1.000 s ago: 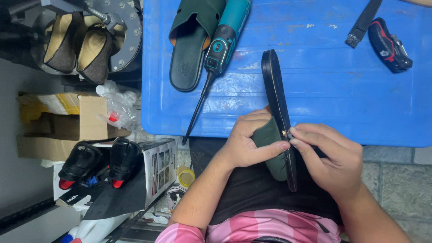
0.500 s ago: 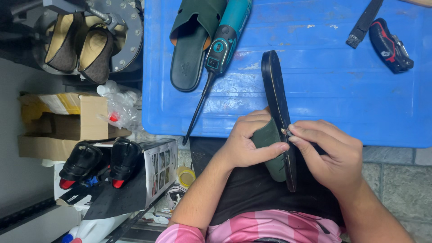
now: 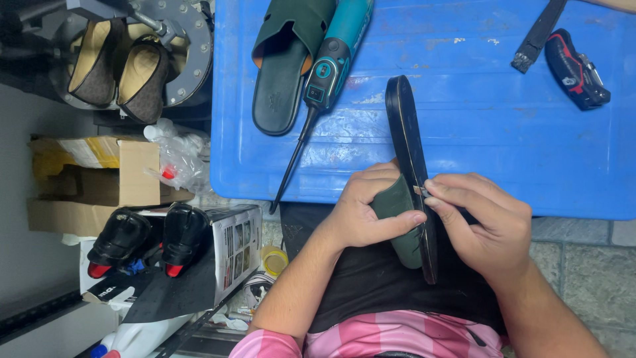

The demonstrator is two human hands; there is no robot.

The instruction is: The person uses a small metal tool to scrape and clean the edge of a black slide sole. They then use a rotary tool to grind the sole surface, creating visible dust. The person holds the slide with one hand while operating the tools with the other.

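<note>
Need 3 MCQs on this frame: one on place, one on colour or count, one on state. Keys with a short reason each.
1. Where does the rotary tool lie?
A. on the blue table, beside the green sandal
B. on the cardboard box
C. in the person's lap

2. How many shoes sit in the round metal holder at top left?
A. one
B. two
C. four

3. How is the black-soled sandal held?
A. flat, sole down
B. on edge, between both hands
C. hanging from a hook

Key: 1 A, the tool rests on the blue top next to the sandal. 2 B, a pair of brown shoes shows. 3 B, the left hand grips its strap and the right hand pinches the sole's edge.
</note>
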